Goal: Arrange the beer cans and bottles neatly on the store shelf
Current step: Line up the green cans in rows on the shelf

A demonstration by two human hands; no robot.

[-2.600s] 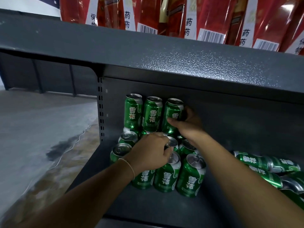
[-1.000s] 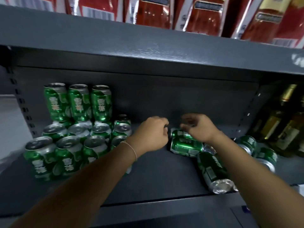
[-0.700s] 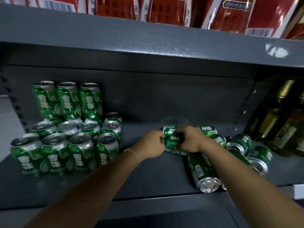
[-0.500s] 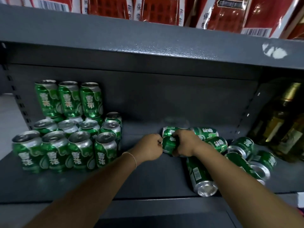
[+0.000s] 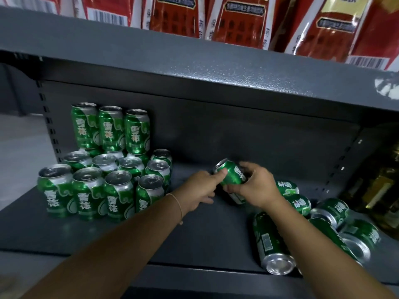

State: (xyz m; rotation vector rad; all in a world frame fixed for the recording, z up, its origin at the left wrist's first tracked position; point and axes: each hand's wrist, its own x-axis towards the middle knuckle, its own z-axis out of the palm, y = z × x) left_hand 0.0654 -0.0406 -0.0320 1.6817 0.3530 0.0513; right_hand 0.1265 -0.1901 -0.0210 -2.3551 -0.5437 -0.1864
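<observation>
A green beer can is lifted, tilted, just above the grey shelf. My right hand grips its body from the right, and my left hand holds its top end with the thumb. On the left, several upright green cans stand in rows, with three more stacked on the back row. Several green cans lie on their sides at the right, partly hidden by my right forearm.
Dark glass bottles stand at the far right beyond a perforated upright. The upper shelf overhangs close above, loaded with red packets. Grey floor shows to the left of the shelf end.
Both hands left the stacked cans on the left and moved right to the lying cans. They took hold of one can and have lifted it off the shelf, tilted.
</observation>
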